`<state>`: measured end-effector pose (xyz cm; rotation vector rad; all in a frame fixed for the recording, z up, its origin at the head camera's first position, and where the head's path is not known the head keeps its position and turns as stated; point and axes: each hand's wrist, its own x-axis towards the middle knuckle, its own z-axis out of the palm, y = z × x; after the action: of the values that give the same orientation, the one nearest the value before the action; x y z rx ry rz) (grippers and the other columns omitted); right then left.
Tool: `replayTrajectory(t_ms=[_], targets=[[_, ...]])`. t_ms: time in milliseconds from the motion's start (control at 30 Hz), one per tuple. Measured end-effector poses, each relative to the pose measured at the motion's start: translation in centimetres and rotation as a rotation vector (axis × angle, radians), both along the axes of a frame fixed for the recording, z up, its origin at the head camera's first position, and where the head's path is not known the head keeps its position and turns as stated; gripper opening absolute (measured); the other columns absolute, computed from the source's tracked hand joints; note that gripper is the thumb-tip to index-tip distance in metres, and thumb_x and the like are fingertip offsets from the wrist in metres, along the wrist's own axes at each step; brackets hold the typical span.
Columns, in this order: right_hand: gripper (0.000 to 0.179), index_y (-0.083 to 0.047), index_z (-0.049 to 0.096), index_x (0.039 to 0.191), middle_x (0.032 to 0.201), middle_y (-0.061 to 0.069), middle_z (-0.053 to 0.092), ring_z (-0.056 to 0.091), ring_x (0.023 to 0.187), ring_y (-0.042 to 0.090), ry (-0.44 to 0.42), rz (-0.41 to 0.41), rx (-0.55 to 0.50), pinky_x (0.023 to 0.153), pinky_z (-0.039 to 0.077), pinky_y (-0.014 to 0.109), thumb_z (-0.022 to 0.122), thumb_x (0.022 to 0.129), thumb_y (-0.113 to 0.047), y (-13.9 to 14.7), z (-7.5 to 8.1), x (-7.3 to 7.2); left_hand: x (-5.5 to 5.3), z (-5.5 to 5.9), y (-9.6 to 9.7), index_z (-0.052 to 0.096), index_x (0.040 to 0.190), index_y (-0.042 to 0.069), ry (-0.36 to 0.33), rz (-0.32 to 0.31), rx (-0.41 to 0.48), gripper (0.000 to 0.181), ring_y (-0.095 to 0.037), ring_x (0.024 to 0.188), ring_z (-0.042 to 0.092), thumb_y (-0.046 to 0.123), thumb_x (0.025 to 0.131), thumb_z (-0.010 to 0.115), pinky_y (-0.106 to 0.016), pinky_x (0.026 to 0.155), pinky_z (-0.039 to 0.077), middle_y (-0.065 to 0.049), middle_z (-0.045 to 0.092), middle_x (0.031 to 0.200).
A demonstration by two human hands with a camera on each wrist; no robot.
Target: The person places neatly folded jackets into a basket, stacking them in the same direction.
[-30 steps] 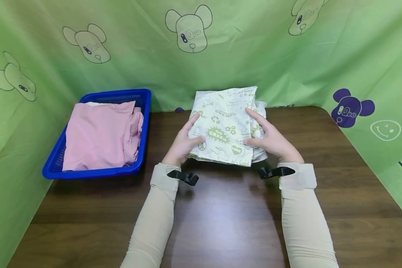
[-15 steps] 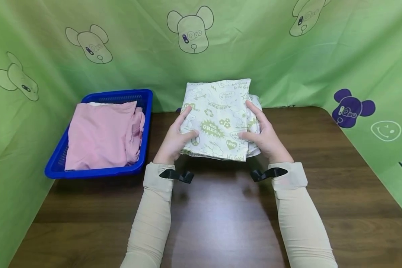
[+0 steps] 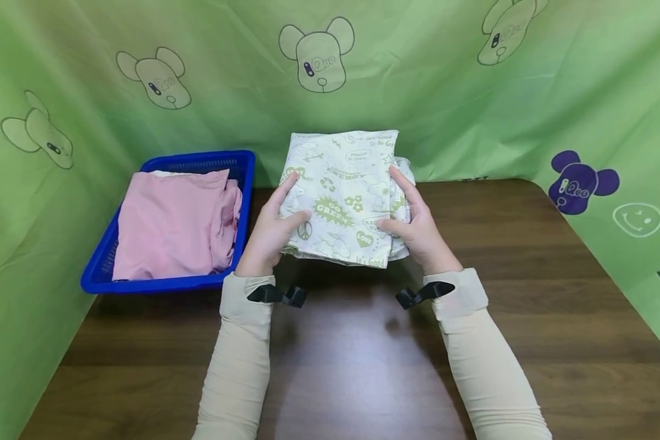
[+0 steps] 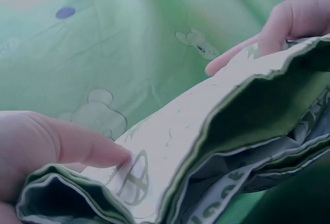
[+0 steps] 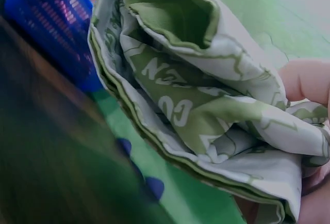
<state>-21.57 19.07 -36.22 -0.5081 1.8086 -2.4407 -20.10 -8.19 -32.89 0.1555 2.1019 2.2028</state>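
Observation:
A folded white cloth (image 3: 341,195) with green print, "GO GREEN" among it, is held up over the back of the table by both hands. On its left side my left hand (image 3: 272,229) grips it, thumb on top and the other fingers mostly hidden beneath. The right hand (image 3: 418,226) grips the opposite side, where a second folded layer sticks out. From the left wrist view, the cloth's (image 4: 170,131) near edge shows open folds with a green underside. Its stacked layers (image 5: 191,95) sag between the hands in the right wrist view.
To the left stands a blue plastic basket (image 3: 250,183) with folded pink fabric (image 3: 170,226) in it, and a bit of white behind. The brown wooden table (image 3: 528,305) meets a green printed curtain (image 3: 418,91) at the back and sides.
Both hands have moved left with the cloth, nearer to the basket, and lifted it slightly early on. The basket shifts slightly in view as the head camera turns.

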Motion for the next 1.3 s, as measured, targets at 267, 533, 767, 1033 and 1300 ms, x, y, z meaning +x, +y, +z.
replayTrajectory(t_ms=[267, 533, 767, 1033, 1300], targets=[[0.097, -0.026, 0.027, 0.162, 0.143, 0.01, 0.046, 0.065, 0.106, 0.016, 0.017, 0.044, -0.049, 0.082, 0.059, 0.028, 0.055, 0.084, 0.025, -2.5, 0.5, 0.2, 1.0, 1.1, -2.2, 0.035, 0.158, 0.035, 0.011, 0.034, -0.02, 0.069, -0.018, 0.087, 0.069, 0.007, 0.099, 0.057, -0.031, 0.069, 0.061, 0.003, 0.037, 0.159], [0.099, -0.029, 0.027, 0.162, 0.149, 0.013, 0.043, 0.063, 0.111, 0.019, 0.042, 0.094, -0.069, 0.085, 0.059, 0.03, 0.058, 0.084, 0.023, -5.3, 2.0, 0.0, 2.0, 2.5, -4.8, 0.033, 0.158, 0.034, 0.07, 0.082, -0.061, 0.071, -0.016, 0.085, 0.07, 0.005, 0.098, 0.057, -0.031, 0.069, 0.061, -0.001, 0.038, 0.159], [0.098, -0.031, 0.028, 0.161, 0.151, 0.014, 0.042, 0.063, 0.112, 0.02, 0.05, 0.143, -0.112, 0.086, 0.058, 0.031, 0.059, 0.085, 0.022, -8.0, 3.1, -0.5, 2.7, 3.8, -7.3, 0.033, 0.157, 0.04, 0.065, 0.123, -0.02, 0.07, -0.017, 0.083, 0.072, 0.008, 0.1, 0.057, -0.035, 0.066, 0.061, -0.01, 0.048, 0.151], [0.1, -0.029, 0.026, 0.162, 0.15, 0.014, 0.043, 0.063, 0.11, 0.019, 0.045, 0.187, -0.152, 0.086, 0.058, 0.03, 0.059, 0.084, 0.023, -10.9, 3.6, -1.0, 3.0, 3.8, -10.3, 0.034, 0.157, 0.039, 0.069, 0.172, -0.015, 0.069, -0.013, 0.084, 0.071, 0.011, 0.1, 0.061, -0.028, 0.065, 0.06, -0.015, 0.046, 0.149], [0.102, -0.029, 0.025, 0.162, 0.152, 0.013, 0.042, 0.063, 0.109, 0.022, 0.055, 0.212, -0.168, 0.085, 0.058, 0.031, 0.058, 0.083, 0.025, -14.2, 4.0, -1.4, 2.9, 3.9, -13.5, 0.038, 0.157, 0.031, 0.146, 0.199, -0.006, 0.071, -0.01, 0.094, 0.064, 0.002, 0.098, 0.062, -0.021, 0.068, 0.058, -0.01, 0.039, 0.149]])
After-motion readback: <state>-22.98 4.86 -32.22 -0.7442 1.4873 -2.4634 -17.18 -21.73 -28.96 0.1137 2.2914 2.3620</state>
